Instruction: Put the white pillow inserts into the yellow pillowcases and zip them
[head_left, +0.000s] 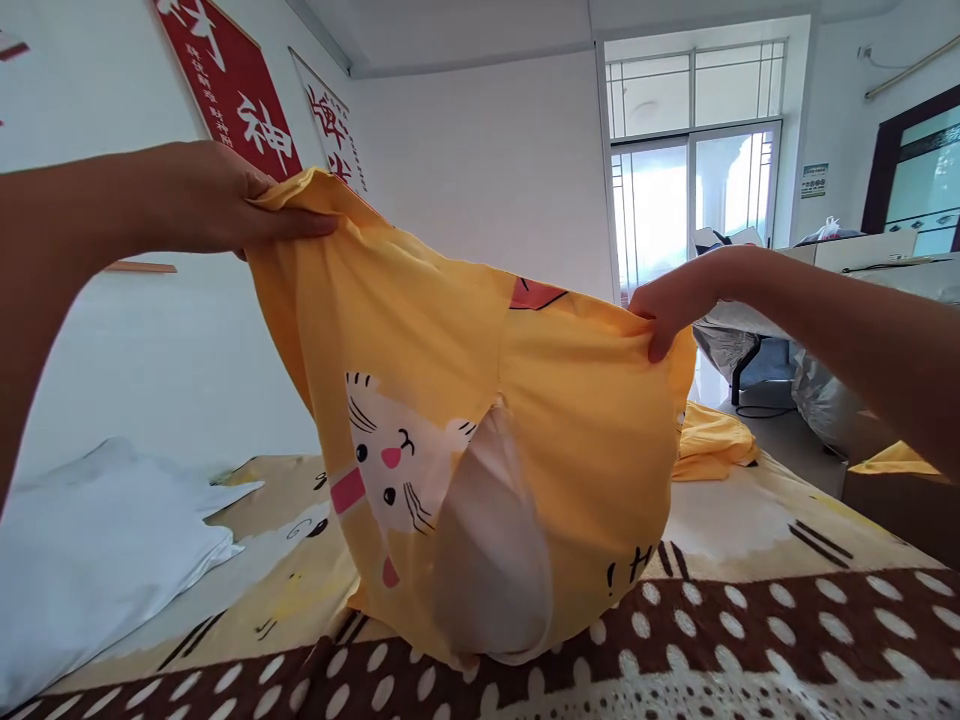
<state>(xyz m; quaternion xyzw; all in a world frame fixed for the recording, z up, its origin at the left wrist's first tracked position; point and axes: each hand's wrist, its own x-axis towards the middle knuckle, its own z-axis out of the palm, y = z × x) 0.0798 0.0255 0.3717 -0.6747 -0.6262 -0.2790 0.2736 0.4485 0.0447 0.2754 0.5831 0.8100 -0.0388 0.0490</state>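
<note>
A yellow garment (585, 400) with a printed white cat face and dark lettering hangs stretched between my two hands. My left hand (247, 205) is closed on its upper left corner, thumb above and fingers beneath. Lower down at the right, my right hand (664, 305) pinches the upper edge. A seam runs down the middle of the cloth and parts into a pointed gap, with pale fabric (495, 540) showing inside. The lower edge of the garment reaches down to the bed. Whether it is a top or shorts I cannot tell.
Beneath is a bed with a patterned blanket (750, 620), brown with white dots at the near edge. White cloth (112, 560) lies at the left. More yellow cloth (712, 440) lies behind at the right, near bagged things (832, 395). A wall stands close behind the bed.
</note>
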